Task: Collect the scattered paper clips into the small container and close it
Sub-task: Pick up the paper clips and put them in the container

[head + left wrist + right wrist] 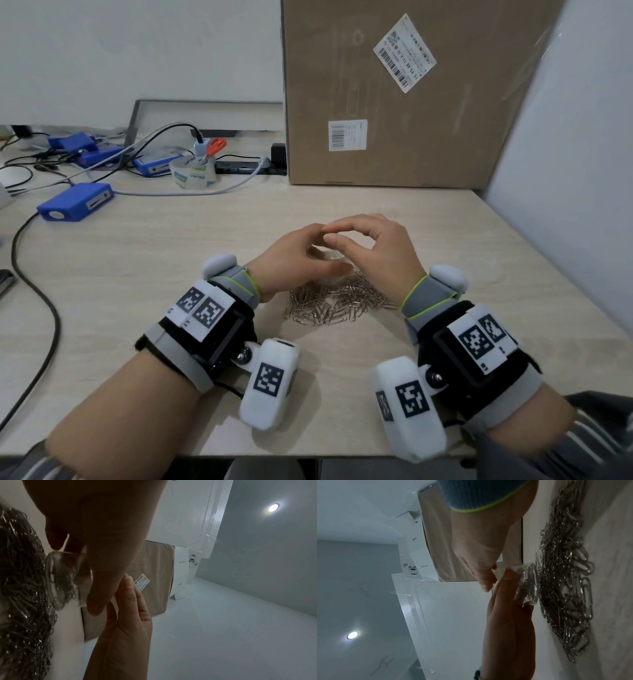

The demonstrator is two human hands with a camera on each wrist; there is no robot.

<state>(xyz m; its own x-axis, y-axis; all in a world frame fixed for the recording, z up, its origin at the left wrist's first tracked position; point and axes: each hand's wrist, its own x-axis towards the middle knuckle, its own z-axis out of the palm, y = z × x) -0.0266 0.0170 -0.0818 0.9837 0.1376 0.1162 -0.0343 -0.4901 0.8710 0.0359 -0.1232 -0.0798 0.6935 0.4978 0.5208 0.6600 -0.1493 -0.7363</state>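
A heap of silver paper clips (335,301) lies on the light wooden table (171,274), between my wrists. At the heap's far edge stands a small clear container (330,255) with a few clips inside. My left hand (301,253) grips it from the left, thumb along its near side. My right hand (363,240) curls over it from the right, fingers and thumb pinching its top. In the left wrist view the container (68,577) sits behind my left fingers (106,588). In the right wrist view the container (525,585) sits between my right fingers (505,582) and thumb, beside the clips (565,588). No lid shows.
A large cardboard box (394,102) stands just behind the hands. A white panel (565,171) borders the right side. A tape roll (193,173), blue boxes (75,202) and cables (34,274) fill the far left.
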